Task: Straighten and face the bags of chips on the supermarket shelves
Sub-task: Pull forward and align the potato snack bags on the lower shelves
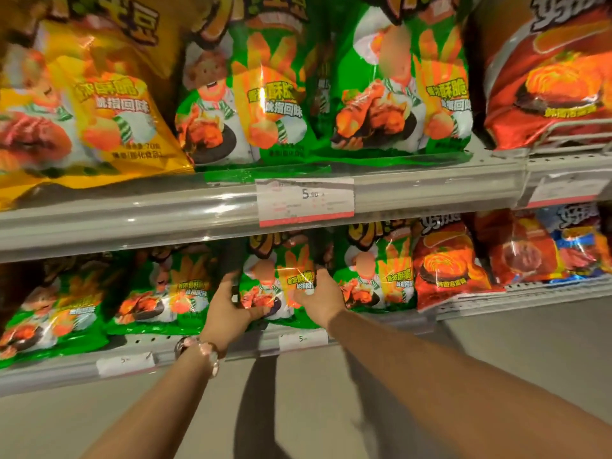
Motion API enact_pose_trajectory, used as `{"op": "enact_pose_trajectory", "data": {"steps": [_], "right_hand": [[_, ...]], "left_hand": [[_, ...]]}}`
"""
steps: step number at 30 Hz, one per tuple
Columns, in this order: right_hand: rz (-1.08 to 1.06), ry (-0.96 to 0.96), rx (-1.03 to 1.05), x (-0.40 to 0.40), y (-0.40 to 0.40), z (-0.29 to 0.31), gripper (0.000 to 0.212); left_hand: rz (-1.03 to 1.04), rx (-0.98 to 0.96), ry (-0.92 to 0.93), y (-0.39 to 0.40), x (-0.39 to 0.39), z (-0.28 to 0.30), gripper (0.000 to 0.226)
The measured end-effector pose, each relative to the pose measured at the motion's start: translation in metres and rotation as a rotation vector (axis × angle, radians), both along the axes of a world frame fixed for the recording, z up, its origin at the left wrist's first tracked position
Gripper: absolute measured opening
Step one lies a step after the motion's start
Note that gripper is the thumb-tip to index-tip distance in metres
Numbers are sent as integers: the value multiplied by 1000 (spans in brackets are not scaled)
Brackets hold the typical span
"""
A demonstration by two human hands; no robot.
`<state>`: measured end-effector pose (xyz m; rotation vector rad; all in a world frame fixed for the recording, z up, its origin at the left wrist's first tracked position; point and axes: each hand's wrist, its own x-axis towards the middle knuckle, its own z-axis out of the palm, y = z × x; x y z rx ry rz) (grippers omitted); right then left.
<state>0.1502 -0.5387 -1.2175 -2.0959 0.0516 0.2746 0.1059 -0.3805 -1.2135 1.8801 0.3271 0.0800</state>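
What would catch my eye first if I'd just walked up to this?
Both hands, the left hand and the right hand, grip the sides of one green bag on the lower shelf. Above, a yellow bag leans at the upper shelf's left end.

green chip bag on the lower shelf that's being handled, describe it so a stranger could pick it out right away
Start at the lower shelf and its row of green chip bags. Find the green bag roughly in the middle, below the upper shelf's 5.90 price tag. Unlike the bags beside it, it is gripped on both sides: the left hand, with a bracelet at the wrist, and the right hand.
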Motion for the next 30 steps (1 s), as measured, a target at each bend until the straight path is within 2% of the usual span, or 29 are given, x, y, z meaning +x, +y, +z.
{"op": "enact_pose_trajectory", "data": {"steps": [8,12,14,17,20,24,30], "right_hand": [[68,-28,-82,11,-5,-1,53],[172,-48,-119,10,-16,9,63],[214,-79,-79,6,-28,18,67],[261,-192,34,-7,-59,35,58],[273,-310,148,-19,-107,49,48],[187,-489,63,-18,-188,59,45],[10,-515,-13,2,-310,61,47]], "left_hand": [[119,99,49,-14,2,-8,87],[191,265,46,-29,5,0,88],[211,352,21,-40,5,6,82],[233,505,-61,-66,1,16,61],[209,460,-164,-102,-1,26,52],[187,363,-260,-165,1,41,46],[135,206,-231,-264,20,58,39]]}}
